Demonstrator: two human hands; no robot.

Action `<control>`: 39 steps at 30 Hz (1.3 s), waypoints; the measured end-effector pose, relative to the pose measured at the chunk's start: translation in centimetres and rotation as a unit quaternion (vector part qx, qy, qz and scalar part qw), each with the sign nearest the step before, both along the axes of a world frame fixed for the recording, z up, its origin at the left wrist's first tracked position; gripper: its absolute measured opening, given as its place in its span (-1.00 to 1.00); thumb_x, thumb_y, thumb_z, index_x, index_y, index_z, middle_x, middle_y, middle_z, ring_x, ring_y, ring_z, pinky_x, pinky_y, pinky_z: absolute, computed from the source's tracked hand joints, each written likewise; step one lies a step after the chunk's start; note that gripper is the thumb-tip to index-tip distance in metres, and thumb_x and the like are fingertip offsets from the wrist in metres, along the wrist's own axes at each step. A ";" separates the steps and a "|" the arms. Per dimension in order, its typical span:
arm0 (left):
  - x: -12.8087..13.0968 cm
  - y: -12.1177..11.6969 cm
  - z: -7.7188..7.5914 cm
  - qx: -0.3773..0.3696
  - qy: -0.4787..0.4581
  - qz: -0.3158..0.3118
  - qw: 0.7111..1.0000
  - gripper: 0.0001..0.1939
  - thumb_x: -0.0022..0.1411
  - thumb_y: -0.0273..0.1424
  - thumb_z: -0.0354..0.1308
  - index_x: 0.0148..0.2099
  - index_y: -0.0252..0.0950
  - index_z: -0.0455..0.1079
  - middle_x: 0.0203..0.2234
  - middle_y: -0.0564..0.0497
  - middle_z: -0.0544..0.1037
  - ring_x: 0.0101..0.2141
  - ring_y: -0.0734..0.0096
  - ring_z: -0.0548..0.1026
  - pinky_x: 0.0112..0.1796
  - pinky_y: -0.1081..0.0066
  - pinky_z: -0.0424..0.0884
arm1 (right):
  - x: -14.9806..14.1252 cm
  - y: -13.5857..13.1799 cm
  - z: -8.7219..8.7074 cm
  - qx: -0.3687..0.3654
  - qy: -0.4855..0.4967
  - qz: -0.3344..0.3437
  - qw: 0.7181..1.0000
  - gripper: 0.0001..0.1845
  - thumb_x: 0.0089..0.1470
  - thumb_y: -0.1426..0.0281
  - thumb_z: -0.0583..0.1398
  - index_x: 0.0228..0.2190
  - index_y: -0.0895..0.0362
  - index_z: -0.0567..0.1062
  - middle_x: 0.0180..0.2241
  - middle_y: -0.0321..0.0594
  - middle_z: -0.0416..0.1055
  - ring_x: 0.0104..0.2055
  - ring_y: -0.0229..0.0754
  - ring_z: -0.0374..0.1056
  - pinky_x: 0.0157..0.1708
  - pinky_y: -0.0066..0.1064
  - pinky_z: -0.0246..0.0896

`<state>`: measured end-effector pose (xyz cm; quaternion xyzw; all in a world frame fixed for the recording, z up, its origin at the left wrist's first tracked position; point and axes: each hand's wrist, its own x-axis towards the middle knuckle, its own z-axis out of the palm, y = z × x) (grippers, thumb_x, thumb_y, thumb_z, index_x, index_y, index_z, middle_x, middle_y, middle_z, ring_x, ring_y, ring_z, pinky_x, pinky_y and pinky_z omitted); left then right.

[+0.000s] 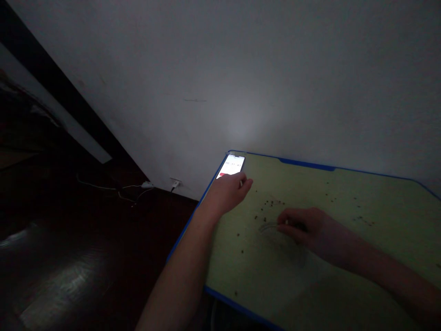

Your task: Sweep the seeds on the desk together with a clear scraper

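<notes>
My left hand (229,191) is at the table's far left corner, over the lower part of a lit phone (233,164). Its fingers are curled together, and whatever they may hold is too small to make out. Low over the middle of the table, my right hand (299,224) has thumb and forefinger pinched. A thin pale curved strand (268,226) shows just left of those fingertips; I cannot tell whether they grip it. Several small dark bead-like bits (267,202) lie scattered between and around the hands.
The yellow-green table (344,262) has a blue rim and stands against a grey wall (292,82). More dark bits (360,218) lie on its right side. White cables (99,185) run along the dark floor at left, near a wall plug (175,184). The room is dim.
</notes>
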<state>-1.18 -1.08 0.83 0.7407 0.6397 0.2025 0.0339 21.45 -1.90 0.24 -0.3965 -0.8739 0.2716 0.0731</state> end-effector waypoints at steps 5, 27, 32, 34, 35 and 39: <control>-0.3 0.1 0.2 0.004 -0.015 0.022 1.000 -0.59 0.30 -0.15 -0.18 -0.27 -0.25 0.42 -0.47 -0.03 0.53 -0.47 0.41 0.40 -0.45 0.41 0.20 | -5.0 0.9 0.9 0.059 0.008 0.065 0.996 -0.79 0.12 0.37 0.10 -0.39 0.12 0.54 -0.47 -0.23 0.49 -0.46 -0.25 0.32 -0.45 -0.44 0.07; -0.7 0.2 0.1 0.025 -0.032 0.022 0.999 -0.58 0.31 -0.15 -0.21 -0.24 -0.26 0.40 -0.44 -0.05 0.54 -0.46 0.41 0.40 -0.44 0.40 0.20 | -2.6 -2.7 -1.3 -0.007 -0.012 0.002 1.000 -0.79 0.12 0.41 0.07 -0.46 0.11 0.47 -0.52 -0.27 0.47 -0.50 -0.26 0.34 -0.49 -0.44 0.06; -0.8 0.3 0.0 0.024 -0.028 0.022 0.999 -0.58 0.31 -0.15 -0.20 -0.23 -0.26 0.41 -0.42 -0.05 0.54 -0.46 0.42 0.41 -0.44 0.43 0.19 | -3.1 -2.3 -2.4 0.005 -0.003 -0.038 0.999 -0.81 0.10 0.39 0.09 -0.49 0.12 0.46 -0.55 -0.27 0.47 -0.52 -0.25 0.34 -0.52 -0.44 0.04; -0.8 0.3 0.0 0.026 -0.028 0.019 0.999 -0.58 0.31 -0.14 -0.20 -0.24 -0.26 0.41 -0.43 -0.04 0.54 -0.47 0.42 0.40 -0.45 0.43 0.18 | -2.7 -1.7 -2.5 0.012 -0.003 -0.049 0.999 -0.80 0.10 0.38 0.09 -0.49 0.12 0.47 -0.55 -0.27 0.47 -0.52 -0.24 0.35 -0.51 -0.44 0.06; -0.8 0.3 0.0 0.025 -0.028 0.019 0.999 -0.58 0.31 -0.14 -0.20 -0.24 -0.26 0.40 -0.43 -0.04 0.54 -0.47 0.43 0.40 -0.45 0.43 0.18 | -2.5 -1.4 -2.6 0.020 -0.004 -0.055 0.998 -0.80 0.10 0.39 0.08 -0.48 0.12 0.47 -0.54 -0.26 0.48 -0.51 -0.23 0.36 -0.50 -0.43 0.07; -0.8 0.2 0.1 0.016 -0.036 0.020 0.999 -0.58 0.31 -0.14 -0.19 -0.24 -0.26 0.40 -0.42 -0.05 0.55 -0.47 0.43 0.40 -0.44 0.43 0.18 | -1.8 -0.4 -2.1 0.048 -0.016 -0.067 0.996 -0.78 0.12 0.38 0.06 -0.44 0.12 0.49 -0.49 -0.23 0.50 -0.45 -0.19 0.38 -0.45 -0.40 0.10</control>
